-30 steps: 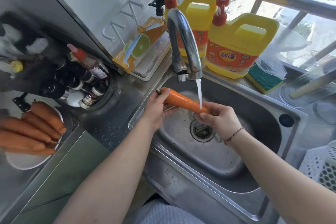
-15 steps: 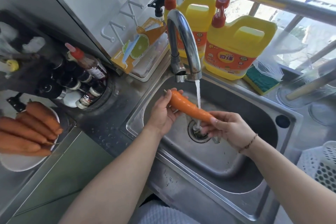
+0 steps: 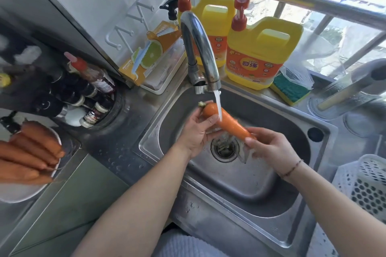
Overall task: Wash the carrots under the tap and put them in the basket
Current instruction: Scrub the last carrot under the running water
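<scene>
1. Steel sink (image 3: 277,204) below a sunlit window; tap (image 3: 200,52) running.
2. Change: stream now strikes carrot (image 3: 226,122) near its thick top (half a second ago it fell mid-length, by the tip before that). Judgement: rinse is working along the root; basket step not yet due.
3. Left hand (image 3: 196,133) grips the top end, right hand (image 3: 271,148) pinches the tip; both closed on it, over the drain.
4. Carrot: wet, glossy orange, stub of stem.
5. Remaining carrots (image 3: 31,152) wait on plate (image 3: 18,193); basket (image 3: 367,185) at right.

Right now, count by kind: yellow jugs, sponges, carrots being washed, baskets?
Yellow plastic detergent jugs with red pumps: 2
Green-and-yellow sponge: 1
Orange carrot being washed: 1
White perforated plastic basket: 1
Total: 5
</scene>
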The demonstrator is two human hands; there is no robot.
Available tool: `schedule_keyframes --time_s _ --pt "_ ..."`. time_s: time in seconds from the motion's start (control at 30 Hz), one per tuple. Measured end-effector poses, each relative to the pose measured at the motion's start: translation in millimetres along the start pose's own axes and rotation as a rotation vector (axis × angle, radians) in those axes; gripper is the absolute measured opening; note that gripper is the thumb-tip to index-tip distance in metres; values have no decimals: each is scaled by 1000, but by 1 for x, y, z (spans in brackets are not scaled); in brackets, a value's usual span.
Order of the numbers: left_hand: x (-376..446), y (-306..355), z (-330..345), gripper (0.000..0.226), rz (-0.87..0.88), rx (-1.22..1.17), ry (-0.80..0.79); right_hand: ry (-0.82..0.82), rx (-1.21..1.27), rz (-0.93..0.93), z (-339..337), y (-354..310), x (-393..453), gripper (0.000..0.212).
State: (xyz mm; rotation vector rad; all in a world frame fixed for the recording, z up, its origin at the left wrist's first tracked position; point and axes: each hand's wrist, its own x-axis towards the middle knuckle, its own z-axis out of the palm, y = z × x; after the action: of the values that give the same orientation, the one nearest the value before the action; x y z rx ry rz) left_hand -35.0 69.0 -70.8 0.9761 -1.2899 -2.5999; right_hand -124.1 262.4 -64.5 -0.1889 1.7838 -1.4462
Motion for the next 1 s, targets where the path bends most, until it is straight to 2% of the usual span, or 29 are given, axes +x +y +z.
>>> schedule_keyframes --time_s 0.07,0.2,0.3,0.4,0.47,0.57,0.67,0.73,0.83,0.9,1.0 --pt "-2 1 -5 54 25 4 39 5 -77 -43 10 -1 3 28" --pt "-7 7 -16 44 67 -135 94 -79 -6 -9 27 -4 6 18" --pt "-9 10 -21 37 83 -201 144 -128 102 101 34 -6 7 22" --pt "-9 10 -25 25 75 -172 214 -178 133 244 32 -2 9 35" --pt "-12 7 -27 15 69 -105 262 -198 47 265 27 2 5 35" --pt "-18 1 -28 5 69 37 327 -165 -258 115 22 6 -7 11" --pt "-21 -10 -27 5 0 180 438 -167 -490 69 20 14 -13 2" --pt "-25 -15 -24 4 -105 265 504 -199 -687 82 18 15 -19 13" --pt "-33 -16 -18 10 -163 179 497 -183 -640 102 17 15 -27 16" --pt "-38 -19 -17 16 -170 210 488 -167 -712 108 18 15 -34 17" --pt "-48 -15 -13 11 -111 238 479 -188 -721 84 17 15 -37 19"
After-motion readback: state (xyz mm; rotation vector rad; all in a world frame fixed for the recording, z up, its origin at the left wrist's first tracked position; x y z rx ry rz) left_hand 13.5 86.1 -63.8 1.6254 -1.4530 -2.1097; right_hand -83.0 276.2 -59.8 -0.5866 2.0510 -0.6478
